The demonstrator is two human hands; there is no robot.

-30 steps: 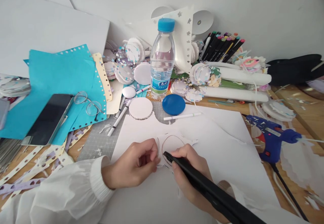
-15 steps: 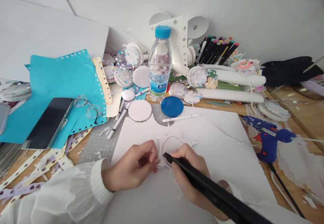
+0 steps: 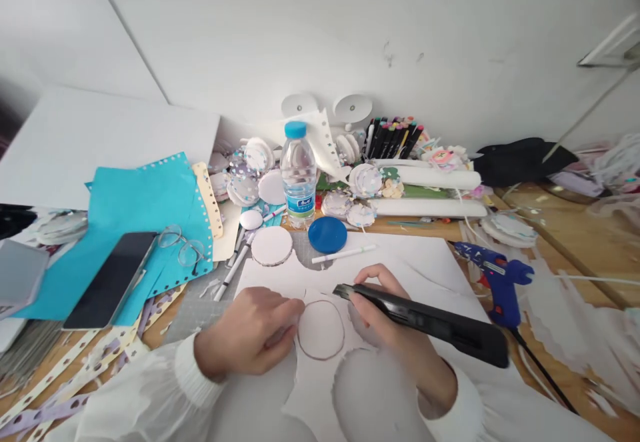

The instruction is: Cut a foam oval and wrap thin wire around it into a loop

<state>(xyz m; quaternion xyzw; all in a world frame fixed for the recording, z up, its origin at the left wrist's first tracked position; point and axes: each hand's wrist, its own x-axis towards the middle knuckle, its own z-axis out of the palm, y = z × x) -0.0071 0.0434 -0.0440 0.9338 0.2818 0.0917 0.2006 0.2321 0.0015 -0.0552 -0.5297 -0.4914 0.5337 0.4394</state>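
My right hand [image 3: 395,322] is closed round a black utility knife [image 3: 425,320], held nearly level above the white sheet [image 3: 435,275], its tip pointing left. Just left of it lies a white paper circle [image 3: 321,330] with a dark outline. My left hand [image 3: 253,339] rests on the sheet beside that circle, fingers curled and pinching its left edge. Round holes show in the sheet near both hands.
A water bottle [image 3: 298,174], blue lid [image 3: 327,234], white disc [image 3: 271,246] and white pen [image 3: 344,253] lie behind the sheet. Teal paper [image 3: 145,195], glasses [image 3: 181,244] and a phone [image 3: 111,280] are at left. A blue glue gun [image 3: 493,281] sits right. Markers [image 3: 393,139] stand at the wall.
The view has tilted up and pulled back. My right hand lifted the knife off the paper and swung it level. The outlined circle now lies apart from the sheet beside my left fingers.
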